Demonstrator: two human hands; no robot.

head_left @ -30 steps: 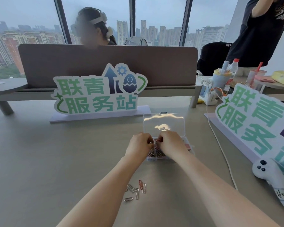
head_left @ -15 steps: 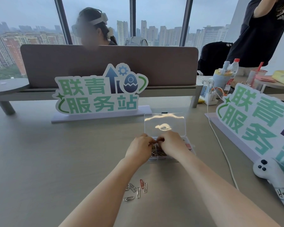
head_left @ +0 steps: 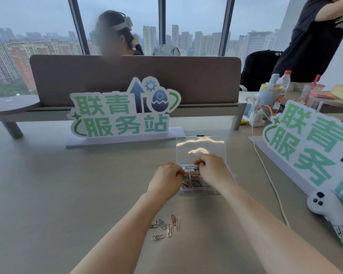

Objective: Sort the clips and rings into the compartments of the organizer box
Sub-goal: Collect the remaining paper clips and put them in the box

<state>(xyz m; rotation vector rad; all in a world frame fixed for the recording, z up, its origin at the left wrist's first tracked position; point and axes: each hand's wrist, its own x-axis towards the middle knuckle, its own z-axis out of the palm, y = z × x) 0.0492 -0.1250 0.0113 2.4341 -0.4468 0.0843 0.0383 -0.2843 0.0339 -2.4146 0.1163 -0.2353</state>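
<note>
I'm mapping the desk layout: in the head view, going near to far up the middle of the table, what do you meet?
Loose paper clips → left hand and right hand over the organizer box → its raised clear lid → green-lettered sign → brown desk divider.

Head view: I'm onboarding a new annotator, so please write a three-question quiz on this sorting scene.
1. True or false: the clear plastic organizer box has its transparent lid open.
2. Where do the loose metal paper clips lie? A) on the beige table, nearer the person than the box; B) on the lid; C) beside the white controller.
3. Which hands are over the box?

Key: 1 true. 2 A. 3 Both, the left hand and right hand.
</note>
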